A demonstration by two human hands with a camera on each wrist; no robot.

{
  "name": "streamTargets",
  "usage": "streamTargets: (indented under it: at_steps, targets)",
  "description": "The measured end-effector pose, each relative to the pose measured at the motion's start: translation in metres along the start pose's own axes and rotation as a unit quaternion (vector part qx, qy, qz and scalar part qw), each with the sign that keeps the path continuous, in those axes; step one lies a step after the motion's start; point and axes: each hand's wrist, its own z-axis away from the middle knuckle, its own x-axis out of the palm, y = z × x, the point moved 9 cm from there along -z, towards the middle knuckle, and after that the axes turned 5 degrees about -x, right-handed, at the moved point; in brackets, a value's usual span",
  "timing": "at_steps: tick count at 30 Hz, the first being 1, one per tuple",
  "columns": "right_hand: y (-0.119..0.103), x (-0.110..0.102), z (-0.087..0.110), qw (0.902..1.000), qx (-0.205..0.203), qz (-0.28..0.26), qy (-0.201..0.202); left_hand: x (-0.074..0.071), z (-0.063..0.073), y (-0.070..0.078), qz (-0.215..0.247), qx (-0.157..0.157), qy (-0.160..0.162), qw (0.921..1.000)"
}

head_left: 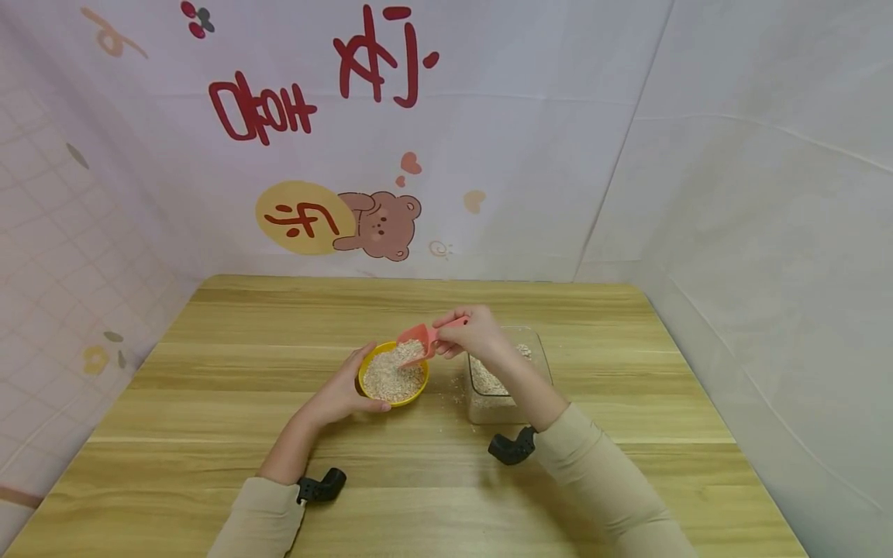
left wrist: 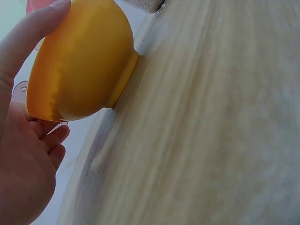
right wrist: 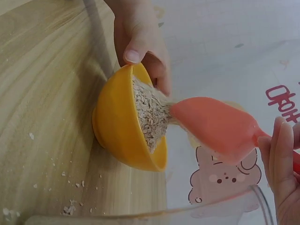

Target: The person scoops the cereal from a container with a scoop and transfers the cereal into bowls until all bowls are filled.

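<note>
A yellow bowl (head_left: 391, 401) full of oat flakes (right wrist: 149, 112) stands on the table. My left hand (head_left: 342, 395) holds the bowl from the left, its thumb on the near side of the rim and its fingers on the far side. A coral-pink scoop (right wrist: 218, 124) tilts over the bowl's right part, and oats spill from its lip onto the heap. My right hand (head_left: 470, 335) grips the scoop's handle. Under the right forearm sits a clear container (head_left: 481, 411) with more oats, partly hidden by that arm.
Loose oat flakes (right wrist: 70, 207) lie scattered on the wooden table (head_left: 391, 488) between the bowl and the container. Behind the table hangs a white printed cloth (head_left: 530, 170) with red characters and a bear. Both wrists carry black mounts (head_left: 512, 447).
</note>
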Motion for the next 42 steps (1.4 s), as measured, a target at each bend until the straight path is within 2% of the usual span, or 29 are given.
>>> streamTargets:
  at_steps: [12,22,30,42]
  targets:
    - [-0.017,-0.002,-0.002,0.998,-0.02,0.057,-0.021,0.0,0.0,0.001,0.006,-0.001,0.001,1.0]
    - [-0.023,-0.006,0.0,0.9971,-0.022,0.072,-0.01,-0.003,0.0,0.001,0.014,-0.002,-0.006,0.9999]
    - [-0.013,-0.011,0.002,0.9992,-0.013,0.037,0.001,-0.005,0.0,0.002,0.011,-0.005,-0.007,0.9999]
    - [-0.004,-0.022,0.008,0.9994,-0.027,-0.008,0.021,-0.004,-0.002,0.0,0.009,-0.003,-0.008,0.9999]
